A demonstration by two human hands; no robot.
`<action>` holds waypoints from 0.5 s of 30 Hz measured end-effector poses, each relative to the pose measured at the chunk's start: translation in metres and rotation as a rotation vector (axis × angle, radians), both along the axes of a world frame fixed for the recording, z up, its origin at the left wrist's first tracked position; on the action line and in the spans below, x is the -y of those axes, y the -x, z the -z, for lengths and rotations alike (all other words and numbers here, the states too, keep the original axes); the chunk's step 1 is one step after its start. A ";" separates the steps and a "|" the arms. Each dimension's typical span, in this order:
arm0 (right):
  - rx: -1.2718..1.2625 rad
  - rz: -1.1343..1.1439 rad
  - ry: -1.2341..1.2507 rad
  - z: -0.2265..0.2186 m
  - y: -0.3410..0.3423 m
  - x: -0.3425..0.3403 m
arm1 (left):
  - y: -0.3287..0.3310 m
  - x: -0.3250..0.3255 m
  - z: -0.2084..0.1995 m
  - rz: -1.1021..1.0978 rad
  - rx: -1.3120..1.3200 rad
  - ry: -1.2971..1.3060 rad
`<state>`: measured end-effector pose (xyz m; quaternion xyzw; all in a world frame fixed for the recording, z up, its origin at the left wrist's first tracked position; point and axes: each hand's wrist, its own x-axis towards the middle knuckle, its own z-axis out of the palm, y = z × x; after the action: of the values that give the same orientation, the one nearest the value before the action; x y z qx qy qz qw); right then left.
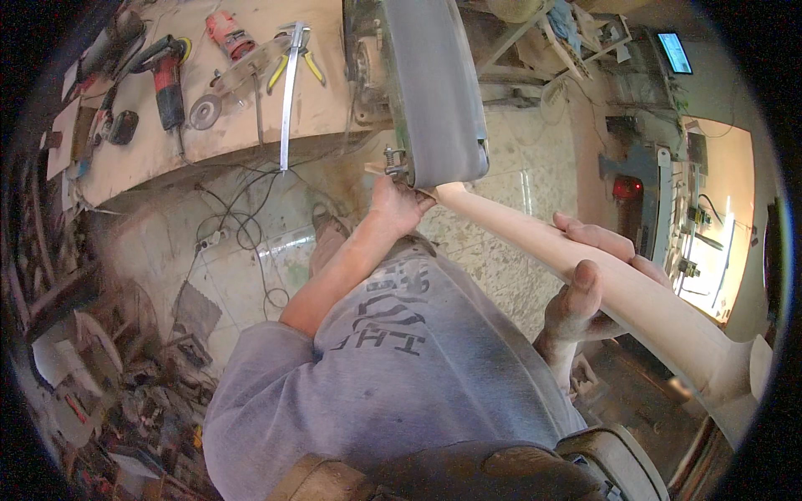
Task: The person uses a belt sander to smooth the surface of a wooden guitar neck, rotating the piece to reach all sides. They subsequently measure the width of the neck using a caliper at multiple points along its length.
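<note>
A long, pale wooden piece (535,240), shaped like a furniture leg, slants from the end of a belt sander (436,92) to the lower right. Its narrow end meets the underside of the belt's rounded end, where the contact is partly hidden. My left hand (399,206) is closed at that narrow end, just below the belt, with its fingertips partly out of sight. Farther along, my right hand (585,288) grips the thicker part, thumb on the near side and fingers over the far side. The wide, flared end reaches the right rim of the view.
On the workbench (225,150) at the left lie angle grinders (169,92), a red power tool (230,35), a caliper (291,92) and yellow-handled pliers (312,67). Cables (246,221) trail over the floor. Clutter (125,417) is piled at lower left.
</note>
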<state>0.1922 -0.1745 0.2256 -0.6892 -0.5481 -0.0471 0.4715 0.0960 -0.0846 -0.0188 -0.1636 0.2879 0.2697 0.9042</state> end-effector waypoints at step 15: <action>0.059 0.057 0.120 -0.012 -0.002 -0.001 | 0.001 -0.002 -0.003 -0.016 0.058 0.031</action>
<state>0.1945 -0.1733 0.2378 -0.7297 -0.5438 -0.0478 0.4118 0.0951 -0.0822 -0.0155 -0.1875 0.2642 0.2678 0.9074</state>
